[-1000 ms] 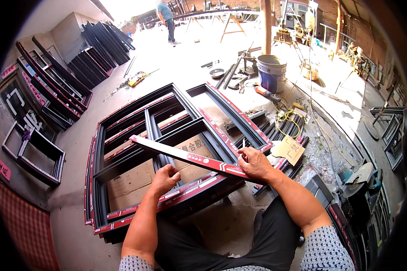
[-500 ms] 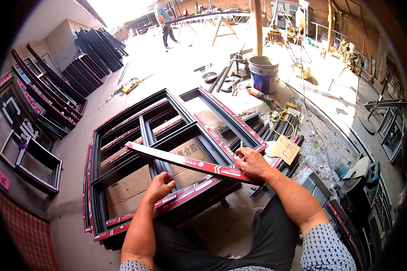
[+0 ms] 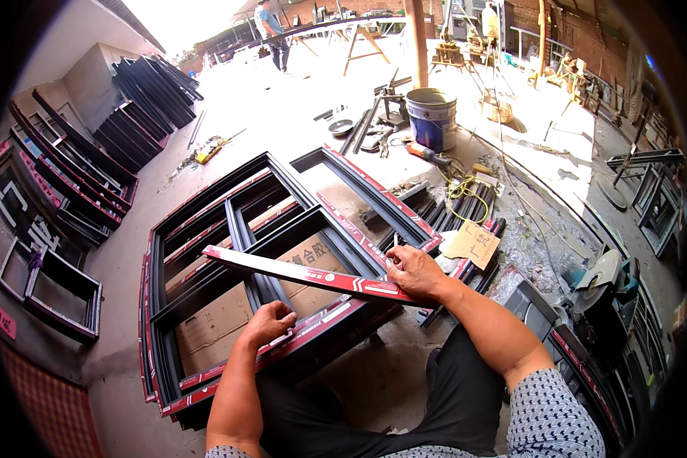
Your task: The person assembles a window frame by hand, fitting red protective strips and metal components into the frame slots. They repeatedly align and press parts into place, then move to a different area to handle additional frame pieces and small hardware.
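Observation:
A loose black bar with red-and-white protective film (image 3: 313,275) lies aslant across the stacked black window frames (image 3: 278,224) before me. My right hand (image 3: 415,272) rests at the bar's right end, its fingers bent. A thin white stick (image 3: 395,240) pokes up between thumb and forefinger; its exact kind is too small to tell. My left hand (image 3: 269,324) hovers by the near rail of the frames, left of the bar and apart from it. Its fingers are curled together, and whatever may be in them is hidden.
Flat cardboard (image 3: 214,324) shows through the frames. To the right lie black profiles, a yellow cord (image 3: 466,200), a cardboard scrap (image 3: 473,244) and a cutting saw (image 3: 603,278). Beyond stand a blue-white bucket (image 3: 432,120) and a person (image 3: 269,34). More frames lean at left.
The whole view has shifted slightly, so things sit a little further left. Both hands and the bar keep nearly the same places. The distant person's legs have changed stance.

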`<state>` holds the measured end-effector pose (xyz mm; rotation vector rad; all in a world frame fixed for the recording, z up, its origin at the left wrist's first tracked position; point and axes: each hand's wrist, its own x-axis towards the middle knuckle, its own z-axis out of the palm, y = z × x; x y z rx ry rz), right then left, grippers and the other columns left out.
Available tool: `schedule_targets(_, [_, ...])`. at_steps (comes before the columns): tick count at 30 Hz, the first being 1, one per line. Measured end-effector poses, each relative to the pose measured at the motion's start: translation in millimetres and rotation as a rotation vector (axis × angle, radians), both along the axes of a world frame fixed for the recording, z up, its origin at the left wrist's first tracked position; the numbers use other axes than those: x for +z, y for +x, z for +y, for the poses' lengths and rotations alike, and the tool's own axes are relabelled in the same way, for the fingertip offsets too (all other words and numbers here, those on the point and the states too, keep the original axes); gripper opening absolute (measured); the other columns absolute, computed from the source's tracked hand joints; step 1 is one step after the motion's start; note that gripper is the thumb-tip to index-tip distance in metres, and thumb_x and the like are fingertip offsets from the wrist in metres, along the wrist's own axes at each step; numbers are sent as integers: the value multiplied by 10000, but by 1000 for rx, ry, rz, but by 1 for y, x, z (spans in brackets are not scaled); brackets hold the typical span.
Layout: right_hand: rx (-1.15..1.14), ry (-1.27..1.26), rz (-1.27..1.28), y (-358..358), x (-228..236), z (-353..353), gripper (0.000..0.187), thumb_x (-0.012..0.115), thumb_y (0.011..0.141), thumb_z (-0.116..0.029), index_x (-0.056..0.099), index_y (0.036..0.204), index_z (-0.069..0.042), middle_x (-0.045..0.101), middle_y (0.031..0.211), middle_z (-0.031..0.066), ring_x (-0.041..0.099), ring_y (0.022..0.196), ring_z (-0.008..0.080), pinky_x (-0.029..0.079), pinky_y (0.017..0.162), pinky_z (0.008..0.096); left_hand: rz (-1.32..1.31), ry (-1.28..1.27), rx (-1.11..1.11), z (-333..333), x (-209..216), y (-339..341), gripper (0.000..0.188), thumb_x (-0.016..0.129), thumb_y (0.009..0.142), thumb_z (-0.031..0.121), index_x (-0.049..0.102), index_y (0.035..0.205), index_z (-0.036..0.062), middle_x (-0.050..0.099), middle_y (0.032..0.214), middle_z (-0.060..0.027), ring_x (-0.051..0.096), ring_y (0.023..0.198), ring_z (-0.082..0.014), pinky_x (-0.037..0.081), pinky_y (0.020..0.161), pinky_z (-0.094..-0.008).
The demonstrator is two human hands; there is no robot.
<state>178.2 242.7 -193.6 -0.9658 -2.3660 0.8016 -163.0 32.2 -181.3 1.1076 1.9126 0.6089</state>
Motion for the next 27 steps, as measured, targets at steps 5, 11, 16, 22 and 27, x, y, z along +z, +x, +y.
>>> schedule_targets(5, [-1,-6,-2,-1,-3,2,415,662,999,-295,671,1282,8,711,1187,245,706,1106,404,543,996,466,13,-32,-41,-1,-11,-9,405,723,1030,308,690,1175,-68,775,972,-117,728,864,-172,587,826,-345])
schedule_targets(11, [-2,3,-11,1,-3,1,409,666,998,-295,675,1281,0,715,1182,234,700,1116,405,538,997,465,13,-40,-63,-2,-16,-13,415,717,1033,315,691,1192,-68,781,988,-124,738,888,-185,583,848,-346])
schedule_targets(16, [-11,-6,-24,1,-3,2,405,678,996,-300,679,1272,-3,717,1176,232,700,1113,404,537,997,464,61,-49,-90,-2,-12,-11,374,706,1057,296,681,1203,-47,759,1004,-95,711,876,-159,582,819,-321])
schedule_targets(22, [-18,-23,-13,2,-2,2,409,680,983,-298,682,1260,3,717,1180,241,698,1122,411,539,1002,471,29,-62,-76,-2,-5,-7,432,710,1044,321,681,1214,-75,775,1001,-126,736,906,-188,584,862,-351])
schedule_targets(27, [-15,-31,-14,4,-2,3,411,672,983,-305,684,1256,2,717,1190,242,697,1127,414,538,1006,471,18,-56,-60,-1,-8,-8,433,708,1045,322,679,1219,-74,775,995,-120,732,894,-184,584,858,-347])
